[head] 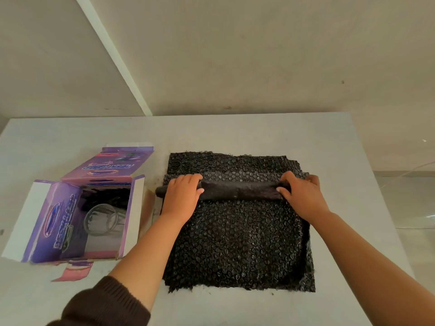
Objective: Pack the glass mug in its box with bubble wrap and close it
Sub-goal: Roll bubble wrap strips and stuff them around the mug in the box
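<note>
Left hand [182, 196] and right hand [302, 195] curled over a rolled fold of black bubble wrap [237, 243] on the table [341, 142], glass mug [102, 220] lying inside the open purple box [58, 222] at left.

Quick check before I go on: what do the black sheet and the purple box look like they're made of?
Black sheet: looks like plastic bubble wrap, glossy, with rows of small raised bubbles catching light. Purple box: apparently thin printed cardboard, slightly shiny outside, with plain white inner flaps and creased folds.
</note>
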A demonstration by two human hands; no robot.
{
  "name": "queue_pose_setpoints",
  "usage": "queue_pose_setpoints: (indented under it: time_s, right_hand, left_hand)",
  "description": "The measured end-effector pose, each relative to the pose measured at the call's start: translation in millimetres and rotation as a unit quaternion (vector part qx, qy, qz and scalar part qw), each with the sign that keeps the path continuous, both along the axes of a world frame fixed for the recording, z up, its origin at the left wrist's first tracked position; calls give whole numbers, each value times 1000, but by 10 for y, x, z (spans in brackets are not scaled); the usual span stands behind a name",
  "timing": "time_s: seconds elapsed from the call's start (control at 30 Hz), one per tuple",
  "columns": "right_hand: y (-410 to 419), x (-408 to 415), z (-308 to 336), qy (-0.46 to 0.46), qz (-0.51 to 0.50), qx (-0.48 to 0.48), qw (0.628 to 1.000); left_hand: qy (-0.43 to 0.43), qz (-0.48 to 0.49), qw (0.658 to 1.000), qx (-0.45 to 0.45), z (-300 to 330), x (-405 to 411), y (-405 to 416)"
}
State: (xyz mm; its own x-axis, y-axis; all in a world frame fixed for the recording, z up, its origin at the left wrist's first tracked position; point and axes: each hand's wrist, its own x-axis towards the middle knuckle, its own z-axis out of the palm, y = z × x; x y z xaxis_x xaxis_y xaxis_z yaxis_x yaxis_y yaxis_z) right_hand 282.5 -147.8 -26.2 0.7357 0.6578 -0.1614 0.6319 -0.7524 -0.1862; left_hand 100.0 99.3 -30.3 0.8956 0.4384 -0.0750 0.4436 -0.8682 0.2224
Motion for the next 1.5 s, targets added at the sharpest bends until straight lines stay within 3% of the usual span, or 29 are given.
queue_pose_setpoints:
  time_s: [0.1,0.2,0.3,0.5,0.63,0.8,0.93,1.1,1.23,1.5]
  right_hand:
    - [80,56,-55,-48,-23,4,999]
    - [142,24,-128,-92,-20,36,995]
    - [153,-61,-143,-60,-2,56,997]
    - [76,-48,-199,-29,54,1,998]
    - [215,82,-136,-56,43,33,997]
    - [263,139,-189,-106,101,-9,989]
    - [212,152,-247,-106,127,-27,986]
    - [165,128,-363,-92,114,-25,989]
    - [119,72,-414,-61,103,-28,992]
    - [385,-112,-390,-47,142,78,986]
  left_hand:
    - [-14,-14,999,28,13,114,-11]
    - [-19,-69,997,-8,-16,182,-68]
    - [-2,-84,996,-34,-54,159,-95]
    - [10,-72,996,-43,-88,161,-46]
    - [3,-59,998,-36,-39,293,10]
    - [3,-119,993,-5,-44,389,7]
    - [25,-102,994,-19,-91,385,21]
    - [62,-131,989,0,-280,306,35]
    - [79,-128,988,-42,-330,239,46]
    - [122,-105,986,-45,-220,413,-214]
